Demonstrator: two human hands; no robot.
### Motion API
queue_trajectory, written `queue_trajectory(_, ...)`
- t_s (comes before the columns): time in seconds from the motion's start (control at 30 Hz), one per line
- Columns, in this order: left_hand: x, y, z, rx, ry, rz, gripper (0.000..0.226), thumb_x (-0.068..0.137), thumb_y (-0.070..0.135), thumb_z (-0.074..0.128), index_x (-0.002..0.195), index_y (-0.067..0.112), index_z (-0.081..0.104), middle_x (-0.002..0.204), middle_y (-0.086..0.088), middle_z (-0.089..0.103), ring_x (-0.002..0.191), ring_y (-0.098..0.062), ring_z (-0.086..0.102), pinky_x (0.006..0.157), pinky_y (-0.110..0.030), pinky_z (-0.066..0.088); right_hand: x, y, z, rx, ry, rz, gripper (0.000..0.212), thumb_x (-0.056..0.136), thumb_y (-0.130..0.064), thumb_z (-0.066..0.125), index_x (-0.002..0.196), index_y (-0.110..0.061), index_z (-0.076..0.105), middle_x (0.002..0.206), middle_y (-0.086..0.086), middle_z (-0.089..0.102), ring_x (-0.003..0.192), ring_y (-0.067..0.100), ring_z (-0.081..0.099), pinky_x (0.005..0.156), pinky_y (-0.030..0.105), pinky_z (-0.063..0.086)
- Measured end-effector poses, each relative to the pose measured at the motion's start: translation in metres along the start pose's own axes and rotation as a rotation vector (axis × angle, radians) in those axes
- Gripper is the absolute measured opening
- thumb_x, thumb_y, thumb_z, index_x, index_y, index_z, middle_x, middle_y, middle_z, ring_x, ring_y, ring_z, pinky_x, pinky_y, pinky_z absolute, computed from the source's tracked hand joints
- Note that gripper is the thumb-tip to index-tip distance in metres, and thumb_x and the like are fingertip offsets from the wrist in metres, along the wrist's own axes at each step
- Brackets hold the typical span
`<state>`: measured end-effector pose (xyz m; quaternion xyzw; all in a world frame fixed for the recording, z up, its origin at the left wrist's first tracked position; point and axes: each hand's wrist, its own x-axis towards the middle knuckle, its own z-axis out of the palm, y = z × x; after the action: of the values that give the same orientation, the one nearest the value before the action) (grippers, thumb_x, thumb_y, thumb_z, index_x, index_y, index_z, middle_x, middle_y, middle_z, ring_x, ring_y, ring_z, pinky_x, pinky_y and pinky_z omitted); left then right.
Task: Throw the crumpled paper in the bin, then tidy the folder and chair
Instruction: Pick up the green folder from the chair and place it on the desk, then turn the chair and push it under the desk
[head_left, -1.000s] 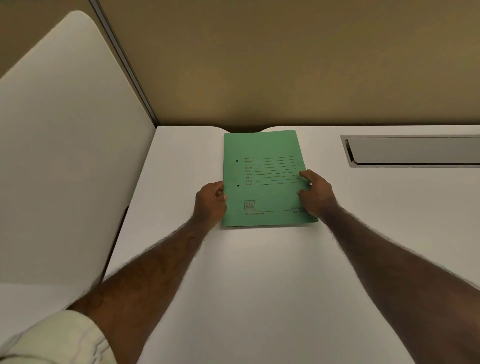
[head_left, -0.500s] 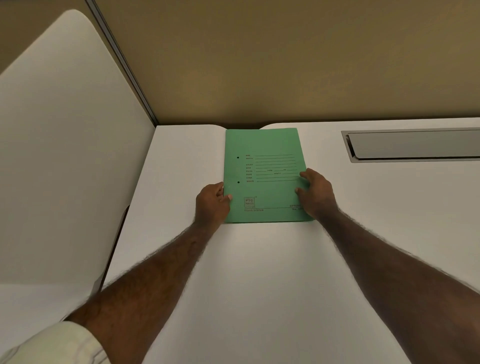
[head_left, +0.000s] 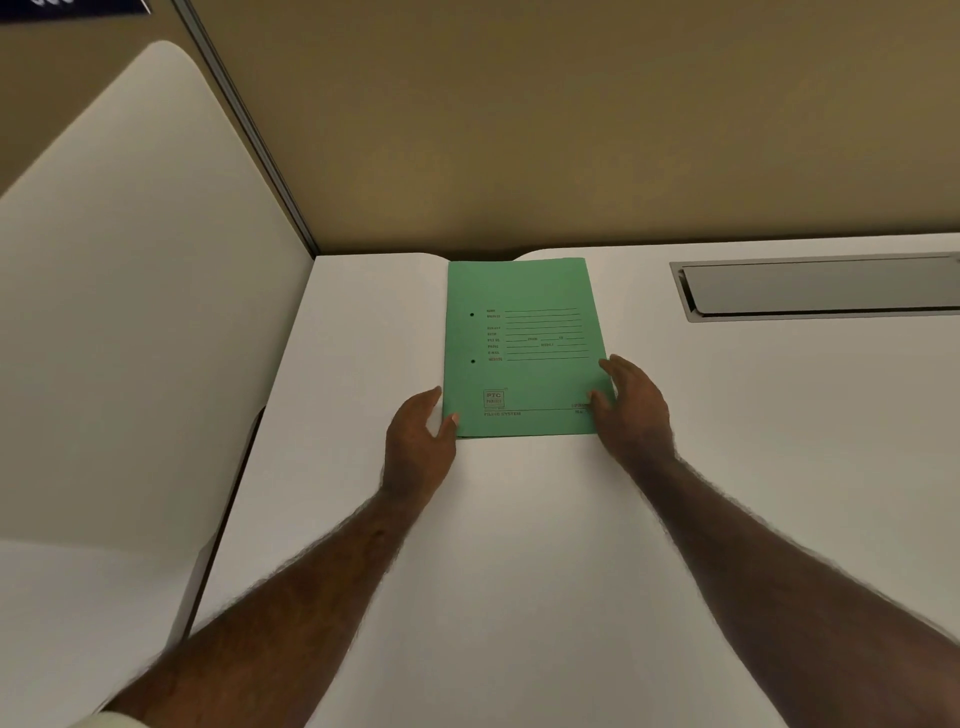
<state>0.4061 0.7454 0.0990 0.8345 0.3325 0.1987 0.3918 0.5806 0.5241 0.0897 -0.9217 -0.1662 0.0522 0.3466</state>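
Observation:
A green folder (head_left: 524, 338) lies flat and closed on the white desk (head_left: 519, 571), its far edge close to the desk's back edge. My left hand (head_left: 415, 441) is at the folder's near left corner, with the thumb tip on its edge. My right hand (head_left: 634, 410) rests on the near right edge, fingers laid over the cover. No crumpled paper, bin or chair is in view.
A white rounded side partition (head_left: 130, 338) stands along the desk's left. A tan back panel (head_left: 571, 130) rises behind the desk. A grey metal cable flap (head_left: 821, 288) is set into the desk at the back right.
The folder has slid a little away from me and now lies squarer to the desk. Both hands have ended up nearer its front corners, and the left fingers have loosened.

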Motion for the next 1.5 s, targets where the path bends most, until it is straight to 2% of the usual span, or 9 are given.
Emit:
queue_trajectory(0.13, -0.023, 0.0, -0.011, 0.036, 0.04, -0.002, 0.046, 0.091, 0.011, 0.077, 0.134, 0.0, 0.064, 0.135, -0.016, 0.066, 0.126, -0.03, 0.061, 0.108, -0.027, 0.04, -0.022, -0.004, -0.012, 0.003, 0.047, -0.016, 0.05, 0.094, -0.016, 0.068, 0.142, -0.01, 0.059, 0.148, 0.009, 0.059, 0.135, 0.029, 0.054, 0.116, 0.037, 0.039)
queue_trajectory(0.33, -0.061, 0.0, -0.036, -0.006, 0.029, -0.002, 0.047, 0.091, 0.014, 0.078, 0.135, 0.003, 0.064, 0.136, -0.014, 0.066, 0.126, -0.028, 0.061, 0.11, -0.042, 0.048, -0.07, -0.012, -0.028, -0.009, 0.067, -0.05, 0.047, 0.093, -0.016, 0.072, 0.139, -0.011, 0.062, 0.142, 0.006, 0.063, 0.129, 0.027, 0.059, 0.112, 0.042, 0.045)
queue_trajectory(0.53, -0.109, -0.006, -0.071, 0.013, 0.013, 0.055, 0.046, 0.09, 0.011, 0.079, 0.132, 0.001, 0.065, 0.133, -0.015, 0.068, 0.125, -0.03, 0.062, 0.109, -0.039, 0.048, -0.13, -0.023, -0.041, -0.036, 0.104, -0.08, 0.048, 0.091, -0.016, 0.074, 0.136, -0.01, 0.062, 0.139, 0.006, 0.065, 0.127, 0.028, 0.06, 0.109, 0.044, 0.047)
queue_trajectory(0.63, -0.133, -0.009, -0.089, 0.009, 0.011, 0.067, 0.046, 0.088, 0.011, 0.08, 0.131, 0.0, 0.066, 0.132, -0.015, 0.068, 0.124, -0.03, 0.063, 0.105, -0.032, 0.046, -0.163, -0.03, -0.046, -0.033, 0.119, -0.089, 0.048, 0.09, -0.018, 0.076, 0.135, -0.012, 0.063, 0.138, 0.005, 0.065, 0.127, 0.027, 0.061, 0.109, 0.046, 0.047)
queue_trajectory(0.87, -0.193, -0.019, -0.126, 0.009, -0.009, 0.146, 0.048, 0.089, 0.016, 0.081, 0.133, 0.003, 0.066, 0.133, -0.014, 0.068, 0.126, -0.029, 0.062, 0.109, -0.038, 0.047, -0.251, -0.037, -0.055, -0.065, 0.179, -0.165, 0.051, 0.087, -0.023, 0.081, 0.135, -0.015, 0.066, 0.14, 0.003, 0.065, 0.131, 0.026, 0.06, 0.109, 0.048, 0.046)
queue_trajectory(1.1, -0.259, -0.025, -0.166, 0.043, -0.057, 0.25, 0.052, 0.09, 0.022, 0.08, 0.136, 0.006, 0.064, 0.136, -0.011, 0.067, 0.129, -0.026, 0.06, 0.108, -0.031, 0.044, -0.345, -0.042, -0.068, -0.16, 0.204, -0.181, 0.057, 0.087, -0.037, 0.08, 0.138, -0.019, 0.064, 0.145, 0.002, 0.062, 0.135, 0.025, 0.057, 0.11, 0.048, 0.044)
queue_trajectory(1.33, -0.308, -0.023, -0.191, 0.077, -0.109, 0.334, 0.055, 0.09, 0.032, 0.079, 0.138, 0.011, 0.063, 0.141, -0.007, 0.064, 0.132, -0.023, 0.058, 0.11, -0.038, 0.048, -0.424, -0.042, -0.091, -0.255, 0.236, -0.19, 0.065, 0.086, -0.054, 0.076, 0.141, -0.023, 0.062, 0.151, -0.001, 0.057, 0.144, 0.023, 0.049, 0.114, 0.05, 0.041)
queue_trajectory(1.5, -0.337, -0.011, -0.192, 0.071, -0.141, 0.353, 0.056, 0.09, 0.037, 0.078, 0.139, 0.013, 0.063, 0.141, -0.005, 0.064, 0.132, -0.023, 0.058, 0.111, -0.042, 0.049, -0.472, -0.033, -0.115, -0.322, 0.203, -0.14, 0.07, 0.088, -0.063, 0.069, 0.147, -0.028, 0.055, 0.159, -0.003, 0.048, 0.151, 0.021, 0.038, 0.12, 0.047, 0.031)
